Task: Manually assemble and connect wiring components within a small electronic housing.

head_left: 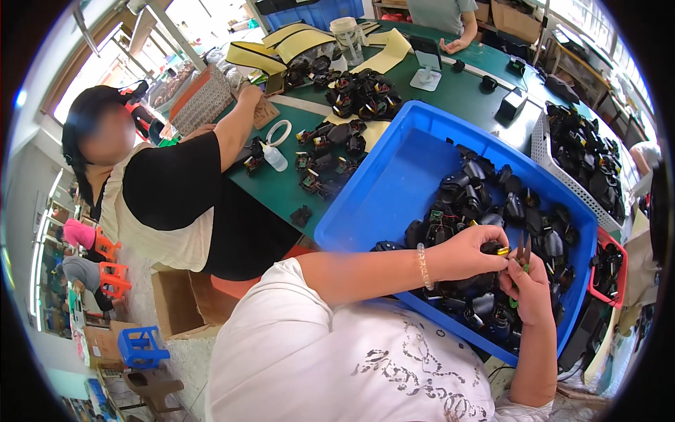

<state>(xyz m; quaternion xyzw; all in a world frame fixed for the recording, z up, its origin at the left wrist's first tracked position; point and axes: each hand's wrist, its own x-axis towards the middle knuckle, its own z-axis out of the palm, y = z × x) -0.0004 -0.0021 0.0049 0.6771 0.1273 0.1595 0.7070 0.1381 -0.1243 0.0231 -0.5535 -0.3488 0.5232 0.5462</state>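
Note:
My left hand point(472, 254) reaches across over a blue plastic bin point(373, 169), its fingers closed on a small black electronic part point(492, 247) with a shiny yellow piece at its end. Close beside it, my right hand point(529, 285) is wrapped round green-handled scissors point(522, 252), their two pointed metal blades up and slightly apart. The fingertips of both hands nearly meet at the yellow piece; whether the blades touch it I cannot tell. Below and around my hands, many black plastic housings point(478, 193) with bits of circuit board lie heaped in the bin.
Black parts point(362, 95) are piled on the green table point(281, 190), near a white tape roll point(278, 133) and a small bottle point(275, 157). A white basket point(562, 158) and a red basket point(620, 281) stand right of the bin. A co-worker point(169, 176) sits at left.

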